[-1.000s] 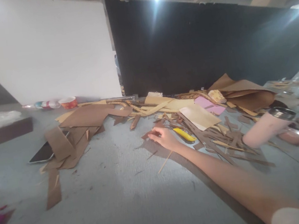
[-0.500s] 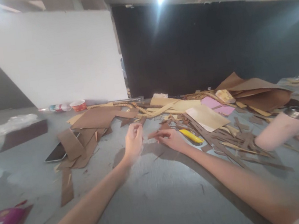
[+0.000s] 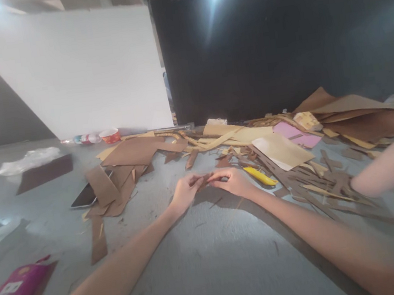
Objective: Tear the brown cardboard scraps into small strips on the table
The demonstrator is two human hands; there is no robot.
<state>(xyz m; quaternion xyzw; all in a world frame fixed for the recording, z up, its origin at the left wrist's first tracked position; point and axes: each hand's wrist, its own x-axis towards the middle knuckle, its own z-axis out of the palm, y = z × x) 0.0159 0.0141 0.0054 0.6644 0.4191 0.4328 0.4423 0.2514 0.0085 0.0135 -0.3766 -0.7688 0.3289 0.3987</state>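
My left hand [image 3: 184,191] and my right hand [image 3: 234,182] meet over the middle of the grey table. Pinched between their fingertips is a small brown strip [image 3: 204,180], thin like paper or leather; the fingers cover most of it. A yellow banana-shaped object, perhaps a cutter handle [image 3: 261,176], lies just right of my right hand. Beyond my hands a narrow brown offcut [image 3: 192,159] rests on the table among other scraps.
Brown sheets [image 3: 128,153] partly cover a phone [image 3: 83,196] on the left. Many brown strips [image 3: 319,184] lie to the right, near a pink tumbler [image 3: 380,171]. A magenta packet [image 3: 19,294] sits at front left. White and black panels [image 3: 260,50] stand behind.
My left hand has come right and down to grip the brown strip, which my right hand was holding alone. The view has turned slightly left.
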